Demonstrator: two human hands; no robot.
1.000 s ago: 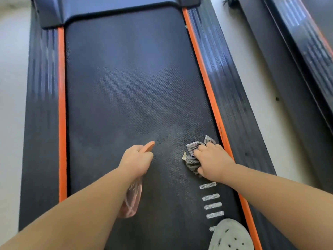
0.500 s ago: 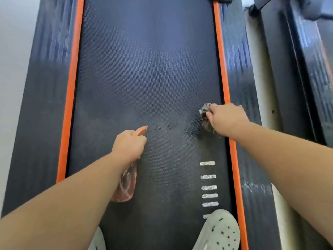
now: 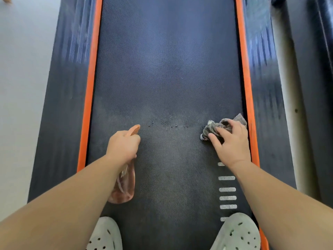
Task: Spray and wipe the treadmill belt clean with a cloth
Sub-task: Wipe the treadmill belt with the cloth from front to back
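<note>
The black treadmill belt (image 3: 167, 73) runs up the middle of the view between two orange strips. My left hand (image 3: 123, 146) grips a pink translucent spray bottle (image 3: 124, 186) whose orange nozzle points forward over the belt. A band of dark wet specks (image 3: 169, 122) lies on the belt just ahead of the nozzle. My right hand (image 3: 229, 141) presses a crumpled grey patterned cloth (image 3: 214, 128) onto the belt near its right orange strip, fingers spread over the cloth.
Black side rails (image 3: 63, 105) flank the belt. Pale floor (image 3: 19, 87) lies to the left. A second dark machine (image 3: 317, 87) stands on the right. My two pale perforated clogs (image 3: 237, 233) stand on the belt's near end, beside white dash marks (image 3: 227, 189).
The view has tilted down, bringing both clogs into sight. My right hand with the cloth has shifted slightly along the right edge, and more of the cloth shows. The bottle stays aimed forward.
</note>
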